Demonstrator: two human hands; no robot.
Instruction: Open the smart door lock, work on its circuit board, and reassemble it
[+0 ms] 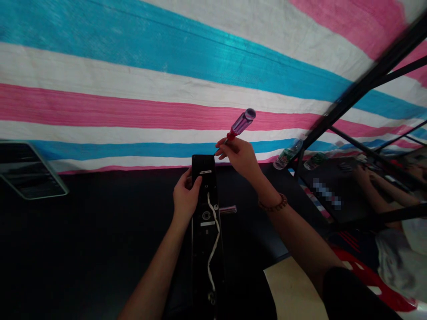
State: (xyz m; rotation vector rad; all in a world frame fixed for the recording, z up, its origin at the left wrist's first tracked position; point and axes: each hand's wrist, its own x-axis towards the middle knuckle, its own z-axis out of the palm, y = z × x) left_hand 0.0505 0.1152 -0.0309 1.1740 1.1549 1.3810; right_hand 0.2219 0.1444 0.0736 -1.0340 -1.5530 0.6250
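Observation:
A long black panel (204, 244), like the body of an electronic door lock, lies lengthwise before me on a dark table. A white cable (215, 242) runs down its face, near round fittings and small white labels. My left hand (187, 193) grips the panel's upper left side, thumb on the face and fingers partly hidden behind it. In my right hand (238, 153) is a screwdriver (240, 122) with a clear purple handle and red collar, its shaft pinched between the fingers. The tip points down at the panel's upper right corner; whether it touches cannot be made out.
Beside the panel's right edge lies a second clear purple handle (228, 209). A pale-framed tray or device (31, 171) is at far left. Plastic bottles (289, 154) stand by a black metal frame (333, 106). Another person's hands (363, 175) are at a neighbouring table. Striped sheeting (133, 111) hangs behind.

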